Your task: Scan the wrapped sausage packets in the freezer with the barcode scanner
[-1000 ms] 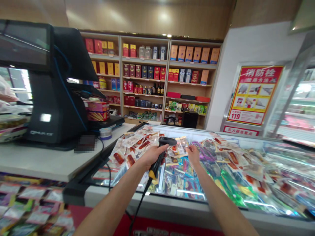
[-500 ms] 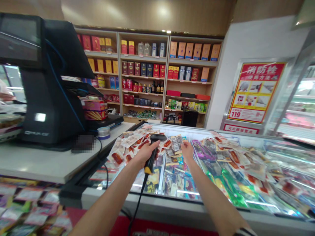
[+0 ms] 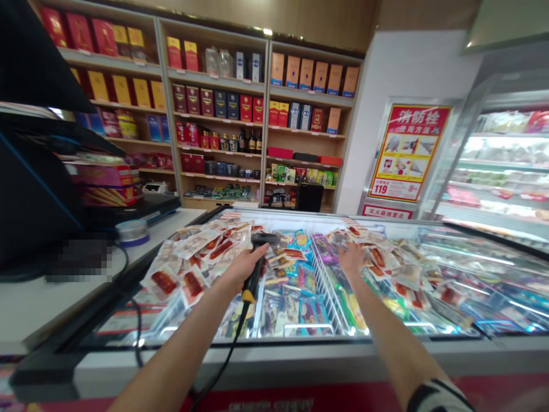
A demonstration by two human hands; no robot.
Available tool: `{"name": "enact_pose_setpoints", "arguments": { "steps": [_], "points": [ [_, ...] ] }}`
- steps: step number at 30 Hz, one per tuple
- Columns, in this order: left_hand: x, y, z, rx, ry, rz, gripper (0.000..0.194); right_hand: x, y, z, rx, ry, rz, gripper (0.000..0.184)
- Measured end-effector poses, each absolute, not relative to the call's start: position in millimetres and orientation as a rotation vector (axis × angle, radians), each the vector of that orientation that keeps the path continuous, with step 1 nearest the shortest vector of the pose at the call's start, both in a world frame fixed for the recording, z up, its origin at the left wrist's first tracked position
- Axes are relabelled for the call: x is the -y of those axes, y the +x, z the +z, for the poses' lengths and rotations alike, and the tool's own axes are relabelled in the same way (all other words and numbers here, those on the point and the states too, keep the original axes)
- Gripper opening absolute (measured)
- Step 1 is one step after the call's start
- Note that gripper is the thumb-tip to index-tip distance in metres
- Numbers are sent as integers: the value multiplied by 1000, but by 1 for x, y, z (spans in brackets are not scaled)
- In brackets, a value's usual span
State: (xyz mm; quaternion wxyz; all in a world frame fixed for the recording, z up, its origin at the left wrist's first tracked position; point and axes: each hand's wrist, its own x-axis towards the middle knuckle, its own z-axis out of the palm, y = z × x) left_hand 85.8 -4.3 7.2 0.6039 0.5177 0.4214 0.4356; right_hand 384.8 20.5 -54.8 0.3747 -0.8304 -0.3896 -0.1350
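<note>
Left hand [image 3: 245, 266] is gripping the barcode scanner [image 3: 254, 276]. Right hand [image 3: 352, 263] is shifting away to my right-side sausage packets [image 3: 378, 257] atop the chest freezer [image 3: 334, 361], so work's probably moving there; can't tell if its fingers are pinching one.

Shop: barcode scanner [image 3: 254, 278], stocked shelves [image 3: 214, 80]

Packets [image 3: 195, 249] lie on the freezer [image 3: 274, 357] before the shelves [image 3: 214, 80]

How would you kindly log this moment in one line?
left hand: gripping black-and-yellow corded scanner | right hand: at clear plastic food packets, grip unclear | below: white glass-topped freezer
</note>
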Motion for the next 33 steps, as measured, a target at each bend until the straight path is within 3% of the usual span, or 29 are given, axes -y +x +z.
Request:
{"name": "enact_pose_setpoints", "arguments": {
  "steps": [6, 11, 15, 22, 33],
  "points": [
    [9, 108, 10, -976, 1190, 988, 31, -2, 445, -62, 950, -2476, -362, 48],
    [13, 111, 12, -932, 1209, 991, 31, -8, 437, -59, 1066, -2433, -332, 39],
    [22, 106, 19, -912, 1207, 969, 31, -13, 411, -54, 1179, -2135, -272, 33],
    [35, 88, 30, -816, 1196, 954, 29, -25, 332, -61, 1195, -1534, 180, 32],
    [38, 64, 30, -792, 1231, 941, 36, -27, 275, -62, 1227, -1384, 325, 30]
  ]
}}
